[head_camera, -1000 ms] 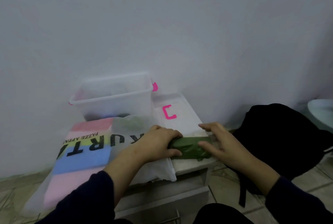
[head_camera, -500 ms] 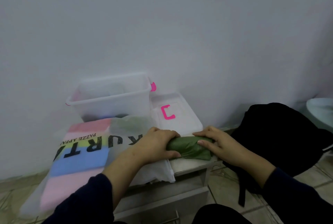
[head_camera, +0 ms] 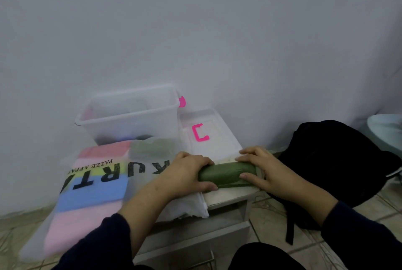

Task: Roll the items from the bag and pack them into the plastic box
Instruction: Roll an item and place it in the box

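Both hands, left hand (head_camera: 187, 174) and right hand (head_camera: 264, 170), now clench the tighter-rolled green cloth (head_camera: 226, 174); the clear plastic box (head_camera: 130, 115) comes next.

The left hand (head_camera: 187, 174) and the right hand (head_camera: 264, 170) gripped opposite ends of a green rolled cloth (head_camera: 227, 174) lying on the tabletop (head_camera: 228, 195). Beyond the left hand stood the clear plastic box (head_camera: 130, 115); its lid (head_camera: 208, 135) lay beyond the right hand. A printed plastic bag (head_camera: 93, 182) lay left of the left hand, a black backpack (head_camera: 339, 165) right of the right hand.
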